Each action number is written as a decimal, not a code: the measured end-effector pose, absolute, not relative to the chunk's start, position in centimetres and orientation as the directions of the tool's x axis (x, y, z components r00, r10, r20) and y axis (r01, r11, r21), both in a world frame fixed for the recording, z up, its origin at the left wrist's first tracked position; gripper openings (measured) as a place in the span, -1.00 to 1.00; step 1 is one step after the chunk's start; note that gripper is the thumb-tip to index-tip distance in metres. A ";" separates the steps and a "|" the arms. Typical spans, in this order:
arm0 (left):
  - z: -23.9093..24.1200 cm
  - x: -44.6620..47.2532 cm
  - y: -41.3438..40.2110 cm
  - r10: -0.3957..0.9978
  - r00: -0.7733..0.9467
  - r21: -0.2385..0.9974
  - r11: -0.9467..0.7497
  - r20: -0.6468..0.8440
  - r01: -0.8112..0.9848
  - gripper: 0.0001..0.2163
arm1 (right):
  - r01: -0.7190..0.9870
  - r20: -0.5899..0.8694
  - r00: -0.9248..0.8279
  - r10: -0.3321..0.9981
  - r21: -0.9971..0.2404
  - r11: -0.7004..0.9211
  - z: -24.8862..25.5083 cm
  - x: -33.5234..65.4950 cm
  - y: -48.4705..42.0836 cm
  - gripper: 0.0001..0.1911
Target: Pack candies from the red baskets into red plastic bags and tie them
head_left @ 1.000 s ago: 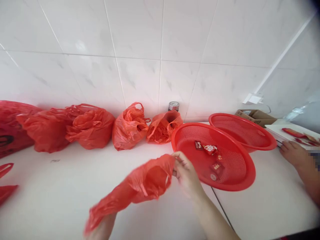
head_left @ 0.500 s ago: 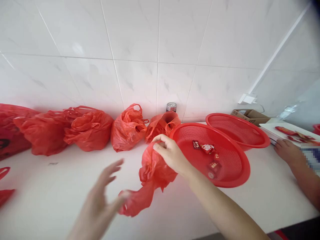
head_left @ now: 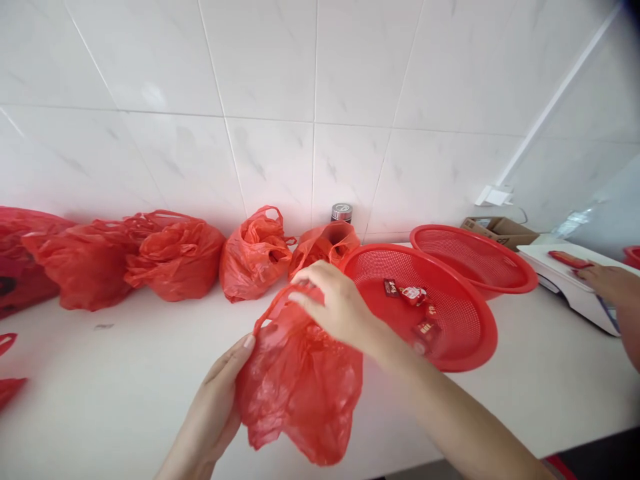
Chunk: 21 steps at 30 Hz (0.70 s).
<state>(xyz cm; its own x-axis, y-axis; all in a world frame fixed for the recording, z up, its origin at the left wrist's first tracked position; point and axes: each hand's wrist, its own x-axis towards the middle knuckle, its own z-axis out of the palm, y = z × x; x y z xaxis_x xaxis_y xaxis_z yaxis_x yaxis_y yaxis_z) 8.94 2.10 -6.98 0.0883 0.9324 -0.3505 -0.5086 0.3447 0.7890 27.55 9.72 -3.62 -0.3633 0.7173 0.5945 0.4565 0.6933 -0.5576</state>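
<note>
Both my hands hold an empty red plastic bag [head_left: 300, 380] above the white counter [head_left: 100, 387]. My right hand [head_left: 333, 307] pinches the bag's top edge near its handle. My left hand [head_left: 220, 393] grips the bag's left side, thumb on the plastic. Just right of the bag lies a round red mesh basket [head_left: 465, 333] with a few small red-wrapped packets [head_left: 413, 297] in it.
A row of filled red bags [head_left: 173, 257] lines the tiled wall, with a dark can [head_left: 341, 213] behind them. A second red basket [head_left: 480, 257] and a cardboard box [head_left: 500, 230] sit farther right. Another person's hand [head_left: 607, 280] rests on a white board [head_left: 570, 283] at the right edge.
My left hand let go of the bag's bottom, swung up and took hold of its side. The bag went from stretched out to hanging open. The other person's hand moved onto the board.
</note>
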 end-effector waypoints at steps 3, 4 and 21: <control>-7.2 9.3 1.9 0.942 0.094 0.746 0.313 -0.321 -0.588 -0.59 | 0.428 0.556 -0.550 0.623 -0.452 0.782 -3.9 25.2 5.8 -0.65; -7.3 9.2 1.8 0.951 0.094 0.748 0.291 -0.295 -0.596 -0.56 | 0.445 0.514 -0.604 0.609 -0.417 0.793 -4.3 24.7 5.0 -0.57; -9.0 7.3 0.1 0.941 -0.189 0.934 0.223 -0.281 -0.278 -0.12 | 0.442 0.426 -0.593 0.684 -0.538 0.718 -3.0 29.1 2.2 -0.51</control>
